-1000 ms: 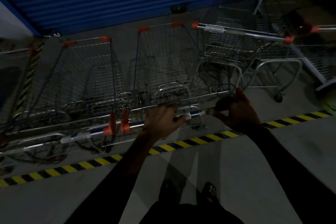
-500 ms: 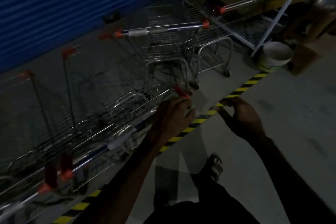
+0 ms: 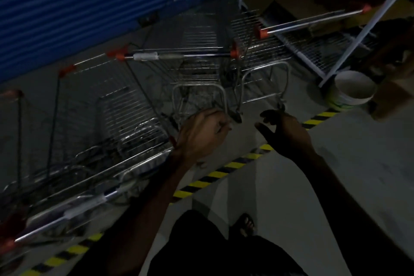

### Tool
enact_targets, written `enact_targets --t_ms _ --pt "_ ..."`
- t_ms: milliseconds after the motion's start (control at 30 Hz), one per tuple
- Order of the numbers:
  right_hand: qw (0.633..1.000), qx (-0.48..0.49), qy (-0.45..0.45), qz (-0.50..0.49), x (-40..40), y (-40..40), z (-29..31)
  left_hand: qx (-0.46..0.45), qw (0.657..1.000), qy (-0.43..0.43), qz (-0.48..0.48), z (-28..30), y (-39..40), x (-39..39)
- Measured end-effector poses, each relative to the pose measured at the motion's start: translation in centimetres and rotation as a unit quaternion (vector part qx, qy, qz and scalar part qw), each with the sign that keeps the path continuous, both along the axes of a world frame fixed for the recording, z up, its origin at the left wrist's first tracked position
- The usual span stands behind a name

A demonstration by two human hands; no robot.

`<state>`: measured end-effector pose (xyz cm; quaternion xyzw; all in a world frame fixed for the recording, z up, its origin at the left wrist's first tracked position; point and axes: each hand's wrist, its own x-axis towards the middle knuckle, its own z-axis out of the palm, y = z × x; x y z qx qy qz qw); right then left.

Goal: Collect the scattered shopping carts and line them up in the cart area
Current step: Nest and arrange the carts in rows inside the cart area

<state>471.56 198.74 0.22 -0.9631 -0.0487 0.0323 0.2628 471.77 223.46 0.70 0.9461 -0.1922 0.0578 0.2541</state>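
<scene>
Blurring dim carts (image 3: 179, 69) | left hand (image 3: 201, 136) grip unclear | right hand (image 3: 284, 132) free

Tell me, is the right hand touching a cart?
Apart. The head view shows the right hand open over bare floor and the striped tape, holding nothing. The nearest cart frame sits beyond its fingertips, though dim light blurs that gap.

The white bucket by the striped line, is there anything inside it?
The white bucket stands open-topped on the floor. Only its pale inner wall shows; the bottom is too dark and blurred to tell.
</scene>
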Motion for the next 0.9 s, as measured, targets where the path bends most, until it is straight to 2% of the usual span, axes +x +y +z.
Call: enact_targets --t_ms 233,333,500,567,667,733,767,833,900 --pt "0.995 -0.026 0.018 0.099 12.4 4.3 1.5 0.058 0.995 0.000 0.077 0.2 6.5 8.5" --pt "0.990 -0.044 -0.016 0.134 17.2 7.5 2.8 0.107 0.989 0.012 0.101 0.4 10.5 14.0" --pt "0.977 -0.131 -0.058 0.154 25.3 13.0 2.7 0.137 0.977 0.010 0.164 0.6 15.8 22.9" --pt "0.976 -0.161 -0.039 0.144 27.6 15.0 3.4 0.170 0.970 -0.005 0.174 0.0 18.1 26.2" --pt "0.974 -0.168 0.019 0.149 30.8 16.8 2.2 0.241 0.954 0.035 0.172 -1.4 21.3 29.5" --pt "0.976 -0.088 0.098 0.176 32.6 16.5 -0.2 0.276 0.947 0.066 0.149 -2.3 23.2 30.4" --pt "0.978 -0.069 0.104 0.169 33.2 16.2 -1.7 0.292 0.946 0.057 0.125 -2.9 24.2 30.7" --pt "0.974 -0.155 0.074 0.146 34.0 15.2 -3.5 0.301 0.949 0.031 0.085 -4.1 25.8 31.3" --pt "0.957 -0.251 0.029 0.142 33.9 14.7 -3.3 0.291 0.951 0.055 0.087 -4.4 25.8 31.7"
